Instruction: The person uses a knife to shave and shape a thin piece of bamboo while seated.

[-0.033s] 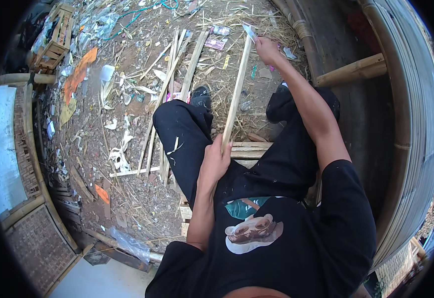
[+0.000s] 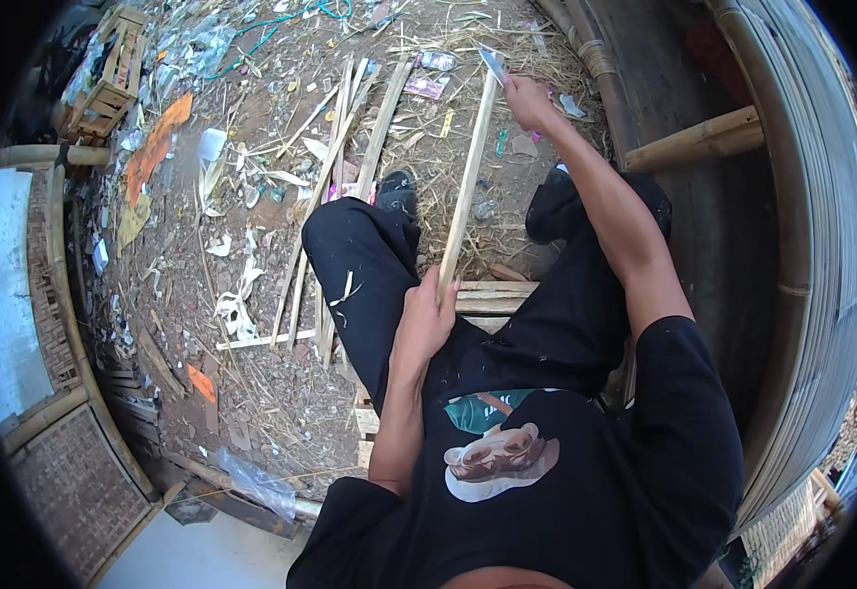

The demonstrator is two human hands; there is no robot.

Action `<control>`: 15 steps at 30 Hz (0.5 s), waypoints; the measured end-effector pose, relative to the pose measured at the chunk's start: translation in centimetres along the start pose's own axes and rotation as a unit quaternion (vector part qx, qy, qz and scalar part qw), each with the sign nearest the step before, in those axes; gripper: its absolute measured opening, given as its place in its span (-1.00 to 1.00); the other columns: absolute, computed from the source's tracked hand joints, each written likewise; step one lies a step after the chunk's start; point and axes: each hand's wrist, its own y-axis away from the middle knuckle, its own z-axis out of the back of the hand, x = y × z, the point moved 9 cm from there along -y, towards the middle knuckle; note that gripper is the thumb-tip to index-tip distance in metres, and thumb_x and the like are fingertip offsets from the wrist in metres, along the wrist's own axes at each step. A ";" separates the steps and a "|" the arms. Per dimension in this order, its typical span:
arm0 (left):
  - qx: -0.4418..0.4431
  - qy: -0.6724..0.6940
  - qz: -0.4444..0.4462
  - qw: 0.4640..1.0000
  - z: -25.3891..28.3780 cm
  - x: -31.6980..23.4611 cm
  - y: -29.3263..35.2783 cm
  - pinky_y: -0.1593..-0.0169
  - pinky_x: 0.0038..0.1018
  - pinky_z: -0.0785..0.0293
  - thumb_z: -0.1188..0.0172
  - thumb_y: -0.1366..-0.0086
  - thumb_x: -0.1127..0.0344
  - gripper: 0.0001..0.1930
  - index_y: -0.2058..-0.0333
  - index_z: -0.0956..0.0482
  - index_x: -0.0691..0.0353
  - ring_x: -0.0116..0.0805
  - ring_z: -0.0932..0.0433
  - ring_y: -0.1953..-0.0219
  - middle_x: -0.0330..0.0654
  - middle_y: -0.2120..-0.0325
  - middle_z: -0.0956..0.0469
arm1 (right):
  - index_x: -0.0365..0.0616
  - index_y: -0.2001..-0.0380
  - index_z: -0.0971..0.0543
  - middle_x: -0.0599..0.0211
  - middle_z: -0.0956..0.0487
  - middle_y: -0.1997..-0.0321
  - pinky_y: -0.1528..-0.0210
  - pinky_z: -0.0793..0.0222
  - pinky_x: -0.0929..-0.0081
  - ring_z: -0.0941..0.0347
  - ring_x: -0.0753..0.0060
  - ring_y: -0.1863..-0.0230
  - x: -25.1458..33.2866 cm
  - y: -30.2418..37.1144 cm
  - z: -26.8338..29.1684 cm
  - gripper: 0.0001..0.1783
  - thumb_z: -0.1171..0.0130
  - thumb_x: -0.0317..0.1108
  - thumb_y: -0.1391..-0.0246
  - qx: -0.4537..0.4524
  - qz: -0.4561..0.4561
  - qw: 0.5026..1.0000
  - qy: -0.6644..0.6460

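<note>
A long pale bamboo strip (image 2: 469, 182) slants away from my lap between my knees. My left hand (image 2: 425, 319) is closed round its near end, close to my body. Out at the far end, my right hand (image 2: 530, 101) grips a knife, with the handle hidden inside the fingers. The knife's blade (image 2: 493, 65) lies across the strip's tip and appears to touch it. Several more strips (image 2: 338, 137) lie on the ground beyond my left knee, next to a wider slat (image 2: 385, 128).
Slatted wood (image 2: 497, 294) shows between my thighs. Litter and shavings cover the dirt ground (image 2: 281, 236). A wooden crate (image 2: 109, 83) stands far left, near a woven panel (image 2: 85, 491). Thick bamboo poles (image 2: 694, 142) and a stack of long strips (image 2: 831, 226) flank my right arm.
</note>
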 end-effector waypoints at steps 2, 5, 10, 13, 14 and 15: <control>-0.004 -0.009 -0.003 1.000 0.0 0.4 0.0 0.41 -0.07 -0.33 -0.06 -0.32 0.35 -0.81 0.30 -0.39 0.42 0.30 -0.48 0.43 0.28 0.61 -0.44 | -0.21 0.45 -0.44 0.24 -0.40 0.67 0.55 -0.30 0.20 -0.35 0.28 0.68 -0.8 0.6 -1.4 -0.51 0.20 -0.02 -0.33 0.078 -0.075 0.989 -0.098; -0.008 0.007 -0.010 1.000 0.1 0.6 0.1 0.40 -0.05 -0.33 -0.07 -0.32 0.34 -0.80 0.29 -0.40 0.42 0.31 -0.49 0.42 0.29 0.59 -0.45 | -0.26 0.39 -0.54 -0.04 -0.55 0.52 0.27 -0.41 0.08 -0.52 -0.06 0.44 0.1 1.6 -1.5 -0.47 0.24 -0.03 -0.32 0.119 -0.113 0.982 -0.089; -0.050 -0.056 -0.019 0.997 0.3 1.8 -0.3 0.47 -0.24 -0.34 -0.10 -0.32 0.32 -0.75 0.43 -0.36 0.41 0.10 -0.52 0.55 0.14 0.66 -0.45 | -0.26 0.40 -0.55 -0.12 -0.56 0.46 0.18 -0.37 0.03 -0.51 -0.15 0.35 4.1 5.4 -3.0 -0.45 0.26 -0.02 -0.32 0.185 -0.020 0.982 -0.038; -0.055 -0.043 -0.035 0.997 0.4 0.9 -0.6 0.49 -0.26 -0.32 -0.11 -0.31 0.31 -0.75 0.43 -0.38 0.41 0.08 -0.49 0.59 0.10 0.67 -0.45 | -0.26 0.40 -0.57 -0.17 -0.56 0.41 0.11 -0.34 0.00 -0.49 -0.22 0.28 4.6 4.1 -1.6 -0.43 0.25 0.00 -0.31 0.150 0.028 0.988 -0.006; -0.056 -0.043 -0.034 0.997 0.5 0.9 -0.5 0.49 -0.26 -0.32 -0.11 -0.31 0.31 -0.75 0.43 -0.38 0.41 0.08 -0.49 0.59 0.10 0.67 -0.45 | -0.25 0.40 -0.58 -0.20 -0.56 0.39 0.08 -0.33 -0.01 -0.48 -0.25 0.24 4.7 4.0 -1.1 -0.42 0.25 0.01 -0.31 0.155 0.019 0.988 0.006; -0.054 -0.031 -0.026 0.998 0.6 1.1 -0.4 0.50 -0.27 -0.32 -0.11 -0.31 0.31 -0.75 0.43 -0.38 0.41 0.07 -0.46 0.61 0.10 0.68 -0.43 | -0.26 0.38 -0.59 -0.21 -0.56 0.34 0.06 -0.34 -0.01 -0.48 -0.26 0.21 4.7 3.9 -0.3 -0.42 0.25 0.01 -0.31 0.151 -0.019 0.988 0.001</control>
